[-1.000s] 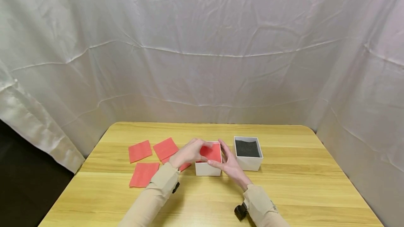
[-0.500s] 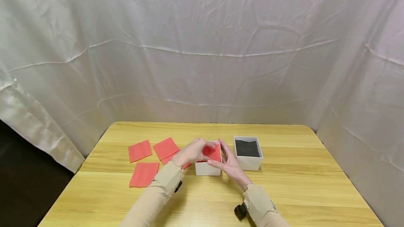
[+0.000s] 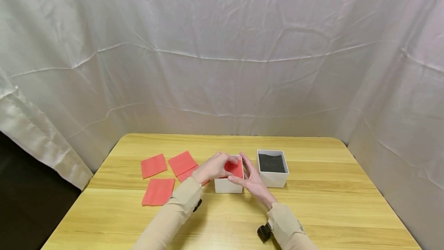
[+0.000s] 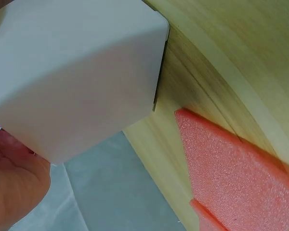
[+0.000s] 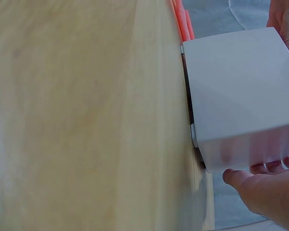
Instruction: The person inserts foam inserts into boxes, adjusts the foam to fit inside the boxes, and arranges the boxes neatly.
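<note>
Near the middle of the table stands a small square white box (image 3: 229, 186) with red foam (image 3: 236, 169) inside its top. My left hand (image 3: 216, 167) arches over the box from the left, fingers and thumb spread on the foam and partly hidden inside the rim. From the right, my right hand (image 3: 254, 182) holds the box, thumb at the front rim and index finger at the far right corner. The right wrist view has this hand's fingers (image 5: 267, 185) against the box wall (image 5: 241, 82). In the left wrist view, the box side (image 4: 91, 86) fills the upper left.
Several square red foam sheets lie to the left, one at the back left (image 3: 153, 166), another in front of it (image 3: 158, 192), and a pair overlapping (image 3: 182, 163) beside the left wrist. A second white box (image 3: 274, 180) with dark grey foam (image 3: 271, 163) stands right of the right hand.
My left hand and forearm have shifted slightly right and further over the box, with the fingers moving toward its far right corner. The right hand and both boxes have stayed put.
</note>
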Available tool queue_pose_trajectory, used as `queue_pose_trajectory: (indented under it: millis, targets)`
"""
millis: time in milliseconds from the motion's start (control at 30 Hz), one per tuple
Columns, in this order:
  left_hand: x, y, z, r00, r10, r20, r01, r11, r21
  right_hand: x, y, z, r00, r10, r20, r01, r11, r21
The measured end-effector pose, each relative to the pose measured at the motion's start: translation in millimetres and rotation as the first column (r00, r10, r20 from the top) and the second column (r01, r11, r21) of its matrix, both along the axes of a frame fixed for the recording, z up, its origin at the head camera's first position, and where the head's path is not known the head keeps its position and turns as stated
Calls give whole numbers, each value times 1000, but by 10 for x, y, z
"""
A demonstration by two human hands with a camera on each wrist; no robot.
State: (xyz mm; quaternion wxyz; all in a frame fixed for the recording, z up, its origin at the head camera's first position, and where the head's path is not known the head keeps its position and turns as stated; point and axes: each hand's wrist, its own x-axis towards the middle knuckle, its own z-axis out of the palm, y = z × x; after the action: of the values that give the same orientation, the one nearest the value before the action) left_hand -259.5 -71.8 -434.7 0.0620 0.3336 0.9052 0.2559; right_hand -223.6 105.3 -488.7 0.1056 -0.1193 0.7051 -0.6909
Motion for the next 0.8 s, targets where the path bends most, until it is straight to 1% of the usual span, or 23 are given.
queue_pose_trajectory:
  millis: [200, 300, 367, 433, 500, 633, 700, 800]
  targets:
    - [12, -46, 0, 1000, -1, 20, 0, 999, 53, 1, 1, 10, 1000, 1, 4, -1, 1000, 13]
    - [14, -106, 10, 998, 8, 69, -16, 993, 117, 2, 5, 12, 1000, 1, 0, -1, 1000, 21]
    - [14, -156, 15, 995, 14, 102, -32, 984, 174, 0, 6, 10, 1000, 0, -5, 0, 1000, 22]
    - [15, -209, 14, 991, 23, 129, -53, 971, 232, -5, 6, 4, 1000, -4, -6, 4, 1000, 22]
    - [20, -260, 3, 990, 33, 139, -72, 955, 286, -6, 6, 2, 1000, -5, -5, 6, 1000, 19]
    - [43, -352, -24, 991, 67, 112, -105, 923, 370, -1, 5, 1, 1000, -2, -3, 2, 1000, 14]
    - [51, -399, -36, 991, 90, 99, -123, 903, 412, 2, 5, 0, 1000, -1, -1, 1, 1000, 11]
    - [62, -482, -50, 986, 132, 98, -163, 876, 453, 2, 2, -5, 1000, -4, 7, 4, 1000, 4]
